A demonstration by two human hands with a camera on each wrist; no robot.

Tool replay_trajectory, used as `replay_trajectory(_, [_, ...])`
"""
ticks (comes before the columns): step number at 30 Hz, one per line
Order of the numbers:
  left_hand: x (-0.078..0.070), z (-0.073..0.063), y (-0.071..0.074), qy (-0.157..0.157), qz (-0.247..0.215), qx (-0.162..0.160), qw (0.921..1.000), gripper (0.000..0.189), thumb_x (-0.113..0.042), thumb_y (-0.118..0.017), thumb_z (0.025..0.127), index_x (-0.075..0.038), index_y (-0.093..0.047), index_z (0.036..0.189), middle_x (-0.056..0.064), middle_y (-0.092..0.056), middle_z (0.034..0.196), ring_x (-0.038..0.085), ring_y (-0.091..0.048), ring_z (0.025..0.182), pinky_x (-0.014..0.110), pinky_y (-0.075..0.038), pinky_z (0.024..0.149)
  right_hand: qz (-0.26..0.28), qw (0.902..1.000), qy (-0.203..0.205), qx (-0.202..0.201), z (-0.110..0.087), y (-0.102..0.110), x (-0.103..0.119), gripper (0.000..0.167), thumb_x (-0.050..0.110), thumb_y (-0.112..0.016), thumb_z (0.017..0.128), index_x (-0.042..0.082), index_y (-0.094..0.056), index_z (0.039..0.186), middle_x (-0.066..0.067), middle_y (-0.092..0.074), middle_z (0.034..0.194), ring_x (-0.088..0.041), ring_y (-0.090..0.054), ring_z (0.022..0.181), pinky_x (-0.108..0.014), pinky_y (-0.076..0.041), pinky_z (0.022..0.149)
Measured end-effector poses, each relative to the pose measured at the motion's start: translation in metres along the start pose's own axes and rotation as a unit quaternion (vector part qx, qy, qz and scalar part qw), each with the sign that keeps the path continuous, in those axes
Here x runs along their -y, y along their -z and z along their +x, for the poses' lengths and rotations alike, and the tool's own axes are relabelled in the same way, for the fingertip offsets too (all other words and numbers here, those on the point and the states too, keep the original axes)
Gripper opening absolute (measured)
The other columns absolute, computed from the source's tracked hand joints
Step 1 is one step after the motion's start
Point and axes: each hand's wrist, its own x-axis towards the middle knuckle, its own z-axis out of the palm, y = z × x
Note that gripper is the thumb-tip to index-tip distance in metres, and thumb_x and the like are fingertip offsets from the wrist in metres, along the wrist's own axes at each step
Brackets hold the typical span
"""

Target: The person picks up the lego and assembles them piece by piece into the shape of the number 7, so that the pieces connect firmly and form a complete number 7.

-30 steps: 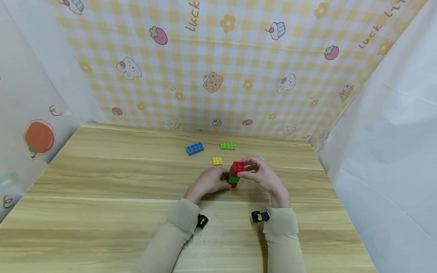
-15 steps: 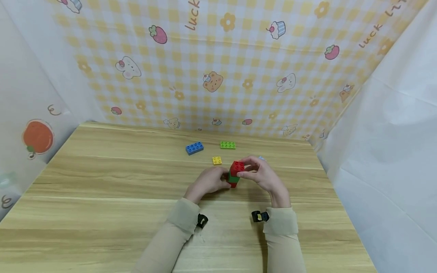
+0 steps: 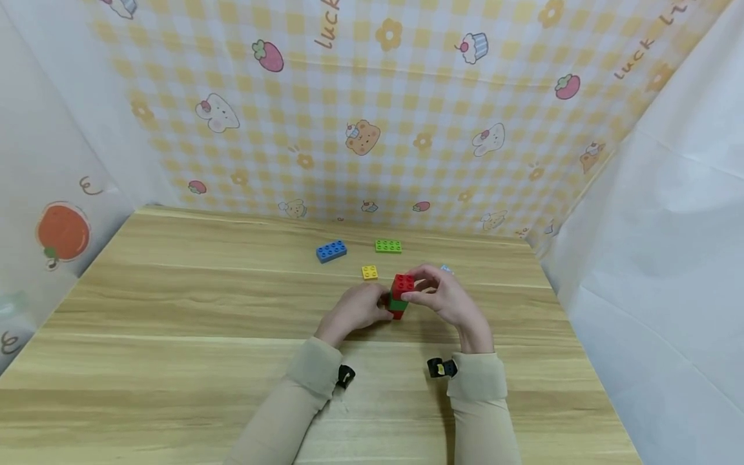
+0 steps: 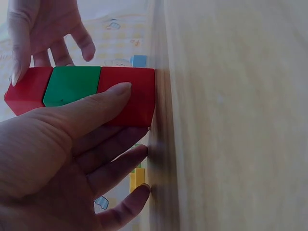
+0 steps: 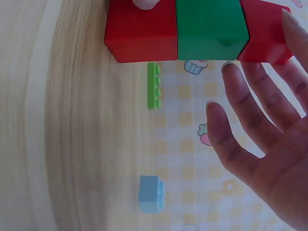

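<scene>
A three-brick toy tower stands on the table between both hands. Its bottom red brick is gripped by my left hand, thumb on the near side and fingers behind. A green brick forms the middle. At the top, my right hand pinches the upper red brick between thumb and fingers. That brick sits against the green one with no clear gap; whether it is fully pressed on, I cannot tell. In the right wrist view, the lower right-hand fingers are spread away from the tower.
Behind the tower lie a blue brick, a flat lime-green brick and a small yellow brick. A light blue brick is partly hidden behind the right hand in the head view. A checked cloth hangs at the table's back edge.
The top red brick and the right hand's fingertips have shifted very slightly left. Both hands keep their hold, and the loose bricks stay where they were.
</scene>
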Motion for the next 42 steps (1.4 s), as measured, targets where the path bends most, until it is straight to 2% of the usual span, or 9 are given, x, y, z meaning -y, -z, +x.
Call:
replay_trajectory(18, [0.0006, -0.0014, 0.0012, -0.009, -0.004, -0.004, 0.9999, 0.029, -0.026, -0.077, 0.086, -0.016, -0.071, 0.113, -0.004, -0.069, 0.101, 0.012, -0.06, 0.09, 0.037, -0.047, 0.089, -0.012, 0.9997, -0.021, 0.002, 0.0001, 0.0, 0.0032, 0.032, 0.019, -0.08, 0.083, 0.014, -0.067, 0.113, -0.004, -0.065, 0.108, -0.026, -0.06, 0.093, -0.039, -0.049, 0.074])
replay_trajectory(25, [-0.0002, -0.0007, 0.0009, -0.012, -0.004, -0.008, 0.9999, 0.028, -0.026, -0.077, 0.086, -0.016, -0.071, 0.111, -0.003, -0.069, 0.1, 0.012, -0.06, 0.089, 0.038, -0.048, 0.088, -0.027, 0.9995, -0.009, 0.009, -0.0005, 0.0015, 0.0053, 0.033, 0.017, -0.079, 0.084, 0.011, -0.066, 0.113, -0.005, -0.065, 0.107, -0.026, -0.06, 0.085, -0.035, -0.047, 0.068])
replay_trajectory(35, [0.0001, -0.0003, 0.0007, -0.017, -0.005, -0.012, 0.9998, 0.027, -0.026, -0.078, 0.085, -0.015, -0.071, 0.109, -0.002, -0.069, 0.098, 0.012, -0.059, 0.085, 0.037, -0.048, 0.086, -0.033, 0.9993, 0.006, 0.014, -0.0002, 0.0014, 0.0003, 0.032, 0.018, -0.077, 0.085, 0.013, -0.065, 0.115, -0.005, -0.065, 0.105, -0.025, -0.06, 0.081, -0.031, -0.048, 0.064])
replay_trajectory(38, [-0.0001, -0.0008, 0.0009, -0.014, -0.002, -0.01, 0.9999, 0.028, -0.026, -0.078, 0.085, -0.015, -0.071, 0.109, -0.002, -0.069, 0.099, 0.012, -0.059, 0.085, 0.036, -0.048, 0.086, -0.025, 0.9995, 0.009, 0.016, -0.0008, 0.001, -0.0011, 0.034, 0.018, -0.077, 0.086, 0.012, -0.064, 0.116, -0.005, -0.065, 0.106, -0.027, -0.061, 0.081, -0.033, -0.05, 0.065])
replay_trajectory(42, [0.0, -0.0009, 0.0004, -0.01, -0.004, -0.008, 0.9999, 0.03, -0.027, -0.078, 0.085, -0.015, -0.071, 0.111, -0.002, -0.069, 0.099, 0.013, -0.059, 0.086, 0.037, -0.048, 0.086, 0.008, 0.9996, 0.005, 0.026, -0.0017, -0.0003, -0.003, 0.035, 0.015, -0.076, 0.087, 0.01, -0.062, 0.119, -0.01, -0.065, 0.112, -0.038, -0.063, 0.082, -0.043, -0.054, 0.068])
